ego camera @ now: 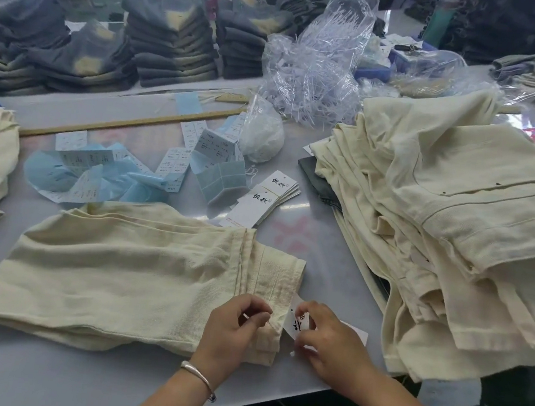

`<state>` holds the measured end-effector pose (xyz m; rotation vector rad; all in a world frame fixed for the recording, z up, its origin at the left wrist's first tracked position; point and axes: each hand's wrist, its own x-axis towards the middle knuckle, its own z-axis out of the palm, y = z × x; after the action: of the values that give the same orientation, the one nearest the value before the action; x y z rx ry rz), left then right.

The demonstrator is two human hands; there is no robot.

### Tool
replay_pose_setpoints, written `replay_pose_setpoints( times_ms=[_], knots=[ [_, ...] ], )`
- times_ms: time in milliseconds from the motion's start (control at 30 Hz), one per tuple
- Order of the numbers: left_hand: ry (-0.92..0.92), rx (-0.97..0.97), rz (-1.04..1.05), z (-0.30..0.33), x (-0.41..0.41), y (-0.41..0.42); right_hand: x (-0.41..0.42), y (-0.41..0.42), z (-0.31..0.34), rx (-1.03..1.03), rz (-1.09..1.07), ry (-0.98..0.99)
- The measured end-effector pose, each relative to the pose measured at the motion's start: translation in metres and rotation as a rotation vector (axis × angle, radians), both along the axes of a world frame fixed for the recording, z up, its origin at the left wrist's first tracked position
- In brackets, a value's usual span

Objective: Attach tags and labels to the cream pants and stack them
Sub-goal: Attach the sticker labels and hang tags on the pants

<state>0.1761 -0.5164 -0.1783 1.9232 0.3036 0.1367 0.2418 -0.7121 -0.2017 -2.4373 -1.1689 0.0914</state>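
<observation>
Left hand [233,324] pinched the folded cream pants [117,274] at their corner; right hand [322,334], just beside, gripped the hang tag [296,325]. A loose pinch risked the tag slipping free unfastened.

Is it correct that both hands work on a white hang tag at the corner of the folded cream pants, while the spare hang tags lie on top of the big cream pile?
Not quite. In the head view the spare hang tags lie on the table, beside the big cream pile, not on it. The left hand and right hand do work on the white hang tag at the folded cream pants.
</observation>
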Motion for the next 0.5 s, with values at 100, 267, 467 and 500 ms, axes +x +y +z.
replay_pose_setpoints(
  times_ms=[100, 267, 467, 500],
  knots=[
    [0.016, -0.097, -0.051, 0.001, 0.001, -0.002, 0.001, 0.001, 0.004, -0.040, 0.025, -0.066],
    [0.107, -0.277, -0.097, 0.001, 0.007, -0.006, 0.002, 0.002, 0.002, -0.047, 0.056, -0.106],
    [0.213, -0.361, -0.110, -0.005, 0.010, -0.012, -0.003, 0.005, -0.006, 0.055, -0.094, 0.198],
    [0.221, -0.353, -0.114, -0.004, 0.011, -0.011, 0.000, 0.005, -0.002, 0.184, -0.190, 0.315]
  ],
)
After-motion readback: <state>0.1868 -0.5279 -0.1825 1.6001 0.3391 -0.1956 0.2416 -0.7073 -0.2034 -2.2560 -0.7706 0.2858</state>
